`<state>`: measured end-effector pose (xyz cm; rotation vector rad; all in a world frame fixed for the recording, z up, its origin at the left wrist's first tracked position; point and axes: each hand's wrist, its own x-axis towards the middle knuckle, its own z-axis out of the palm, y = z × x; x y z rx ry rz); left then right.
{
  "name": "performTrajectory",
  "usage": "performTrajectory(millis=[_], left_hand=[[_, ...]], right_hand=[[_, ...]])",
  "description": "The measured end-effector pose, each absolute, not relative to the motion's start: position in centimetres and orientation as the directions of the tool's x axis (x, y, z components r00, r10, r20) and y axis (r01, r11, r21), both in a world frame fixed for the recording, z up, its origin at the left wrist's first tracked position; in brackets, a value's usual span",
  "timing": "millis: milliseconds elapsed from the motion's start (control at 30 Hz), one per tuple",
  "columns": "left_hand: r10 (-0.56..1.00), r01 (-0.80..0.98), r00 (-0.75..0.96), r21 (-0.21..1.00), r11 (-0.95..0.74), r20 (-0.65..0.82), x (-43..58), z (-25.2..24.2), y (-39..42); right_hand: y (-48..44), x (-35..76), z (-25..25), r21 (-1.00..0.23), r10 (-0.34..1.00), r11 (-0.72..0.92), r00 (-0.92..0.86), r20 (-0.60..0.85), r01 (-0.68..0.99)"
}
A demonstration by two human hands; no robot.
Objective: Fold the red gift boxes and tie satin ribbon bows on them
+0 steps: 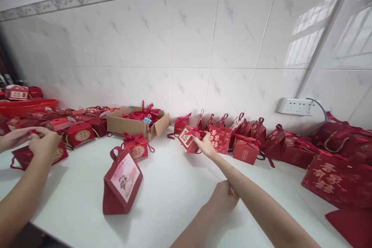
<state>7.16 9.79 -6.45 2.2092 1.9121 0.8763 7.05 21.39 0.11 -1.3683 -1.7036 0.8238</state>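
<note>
My right hand (pixel 205 146) reaches far across the white counter (pixel 174 186) and pinches a small red gift box (pixel 186 139) with a white label and a red ribbon bow. The box sits tilted near the wall, in front of a row of red gift bags (pixel 247 131). My left hand (pixel 223 197) rests curled into a fist on the counter, right against my right forearm. What its fingers enclose, if anything, is hidden.
At the left, another person's two hands (pixel 37 139) work on a red box (pixel 26 157). A red triangular bag (pixel 122 182) stands in front. An open cardboard box (pixel 136 124) holds red ribbons. Larger red bags (pixel 337 178) and a wall socket (pixel 296 106) are on the right.
</note>
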Motion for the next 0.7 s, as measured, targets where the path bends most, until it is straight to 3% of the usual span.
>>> performTrajectory(millis=[33,100,167,267,533,600,700], left_hand=[[0.951,0.752,0.071,0.61,-0.25,0.302,7.6,-6.6,9.9],[0.984,0.235,0.105,0.957,-0.168,0.147,8.2,-6.7,10.2],[0.993,-0.195,0.12,0.981,0.005,0.019,8.2,-6.5,10.7],[0.993,-0.316,0.114,0.948,0.044,-0.008,7.8,-6.0,11.1],[0.933,-0.543,0.35,0.793,0.277,-0.087,7.9,-3.8,9.1],[0.906,-0.54,0.408,0.771,0.338,-0.112,7.9,-3.3,8.5],[0.88,-0.515,0.469,0.784,0.348,-0.082,7.7,-2.7,8.0]], right_hand=[[20.5,8.6,0.1,-0.884,0.972,0.227,-0.154,0.179,0.408],[18.4,12.0,0.1,-0.943,0.957,0.239,-0.221,0.188,0.23],[15.7,15.6,0.2,-0.978,0.938,0.198,-0.279,0.207,-0.063],[11.5,20.1,0.0,-0.959,0.929,0.081,-0.329,0.171,-0.271],[7.4,26.6,-2.7,-0.954,0.989,0.019,-0.132,0.061,-0.298],[7.3,27.5,-2.7,-0.953,0.981,0.07,-0.151,0.118,-0.294],[6.8,28.1,-1.9,-0.93,0.904,0.312,-0.24,0.354,-0.195]])
